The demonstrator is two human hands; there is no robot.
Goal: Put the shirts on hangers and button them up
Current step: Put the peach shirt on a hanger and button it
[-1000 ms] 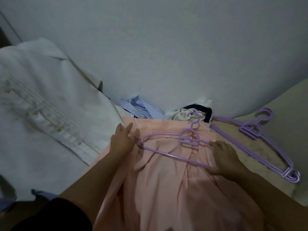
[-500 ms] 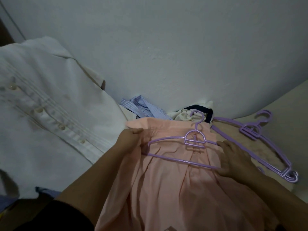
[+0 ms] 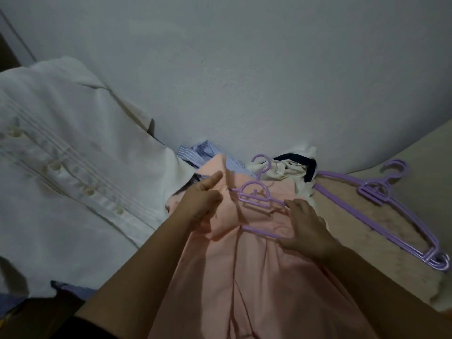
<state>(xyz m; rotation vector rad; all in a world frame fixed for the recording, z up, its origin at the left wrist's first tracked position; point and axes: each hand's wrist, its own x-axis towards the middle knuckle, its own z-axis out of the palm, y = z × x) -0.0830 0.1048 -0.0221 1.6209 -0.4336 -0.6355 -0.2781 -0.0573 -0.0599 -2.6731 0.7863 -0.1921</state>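
Hanging in progress: pink shirt (image 3: pixel 244 277) lies front-centre, purple hanger (image 3: pixel 256 199) half-tucked under its shoulder. Left hand (image 3: pixel 200 204) pinches fabric; right hand (image 3: pixel 305 228) grips hanger arm. Buttoning pending. White shirt (image 3: pixel 61 179) buttoned; spare hangers (image 3: pixel 391 211) unused.

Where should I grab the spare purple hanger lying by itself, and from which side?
Grab the spare hanger by its neck, just under the hook, coming down from above. It lies flat on the beige surface with nothing on it, and its hook points away toward the wall. The long arms are thin and would tip; the neck probably balances best.
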